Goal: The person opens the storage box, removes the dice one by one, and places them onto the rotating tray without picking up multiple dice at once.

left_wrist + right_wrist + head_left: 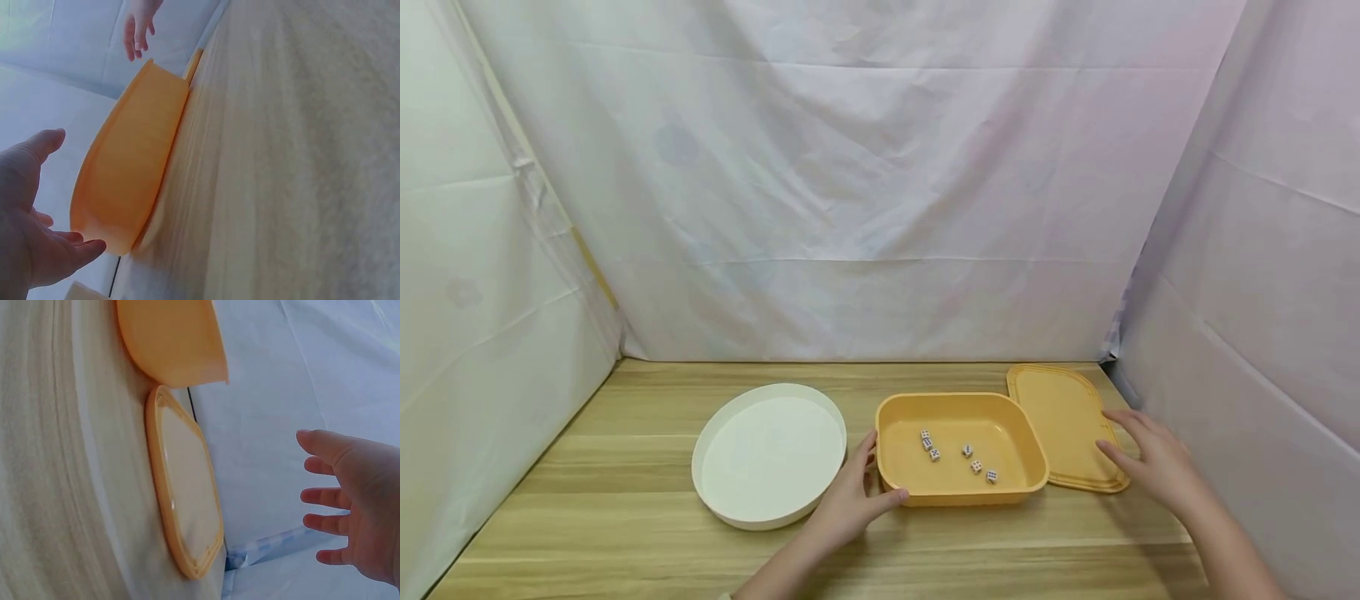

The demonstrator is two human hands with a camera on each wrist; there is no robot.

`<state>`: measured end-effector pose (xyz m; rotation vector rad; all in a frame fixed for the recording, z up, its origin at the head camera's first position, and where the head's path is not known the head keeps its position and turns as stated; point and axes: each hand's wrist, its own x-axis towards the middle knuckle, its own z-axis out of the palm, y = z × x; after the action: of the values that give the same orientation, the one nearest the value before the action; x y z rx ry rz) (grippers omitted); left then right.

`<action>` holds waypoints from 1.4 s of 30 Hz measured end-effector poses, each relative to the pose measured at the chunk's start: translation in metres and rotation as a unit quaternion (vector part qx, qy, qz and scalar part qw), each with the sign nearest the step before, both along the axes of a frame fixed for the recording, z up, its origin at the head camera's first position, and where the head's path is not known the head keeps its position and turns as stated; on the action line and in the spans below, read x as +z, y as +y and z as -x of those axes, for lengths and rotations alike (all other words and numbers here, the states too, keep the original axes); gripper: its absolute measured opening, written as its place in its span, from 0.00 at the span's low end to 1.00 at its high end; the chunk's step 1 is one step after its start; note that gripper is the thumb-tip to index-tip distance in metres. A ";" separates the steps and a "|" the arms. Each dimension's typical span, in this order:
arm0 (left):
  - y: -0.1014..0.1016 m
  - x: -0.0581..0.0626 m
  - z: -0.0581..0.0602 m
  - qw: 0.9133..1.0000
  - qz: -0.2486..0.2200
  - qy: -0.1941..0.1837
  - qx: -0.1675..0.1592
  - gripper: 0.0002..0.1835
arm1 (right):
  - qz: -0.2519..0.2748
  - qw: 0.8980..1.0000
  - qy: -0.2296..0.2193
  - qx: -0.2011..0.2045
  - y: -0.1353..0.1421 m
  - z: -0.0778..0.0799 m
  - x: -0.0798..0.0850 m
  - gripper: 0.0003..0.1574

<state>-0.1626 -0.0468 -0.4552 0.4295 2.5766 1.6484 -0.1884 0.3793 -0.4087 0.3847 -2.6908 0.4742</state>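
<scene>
A yellow rectangular box (962,498) without its cover stands on the wooden table, with several small white dice (935,455) scattered on its floor. My left hand (850,498) is at the box's left end, thumb and fingers spread around the near left corner; whether the fingertips touch the wall I cannot tell. In the left wrist view the thumb stands apart from the box (128,156). My right hand (1161,462) hovers above the right edge of a flat yellow lid (1063,425), fingers spread, holding nothing. The right wrist view shows a gap between that hand (356,506) and the lid (190,481).
A round white tray (767,458) with a low rim lies left of the box, close to my left forearm. The lid's left edge meets the box's right side. White cloth (865,183) hangs behind the table (647,467) and along both sides.
</scene>
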 end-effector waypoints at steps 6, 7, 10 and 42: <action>-0.005 0.009 -0.003 1.000 -0.001 0.002 0.005 0.52 | 0.002 1.000 0.005 0.016 -0.015 -0.002 0.015 0.31; -0.007 0.010 -0.004 1.000 -0.002 0.005 0.006 0.52 | 0.002 1.000 0.003 0.018 -0.018 -0.003 0.018 0.31; -0.012 0.016 -0.005 1.000 0.003 0.011 0.009 0.51 | -0.003 1.000 -0.001 0.023 -0.026 -0.004 0.025 0.30; -0.085 0.051 -0.017 0.977 0.115 0.165 0.078 0.37 | -0.043 0.988 0.100 0.111 -0.091 0.001 0.034 0.23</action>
<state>-0.1457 -0.1318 -0.4038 0.5375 3.0717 1.3949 -0.1893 0.2882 -0.3743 0.7219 -2.4904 0.3615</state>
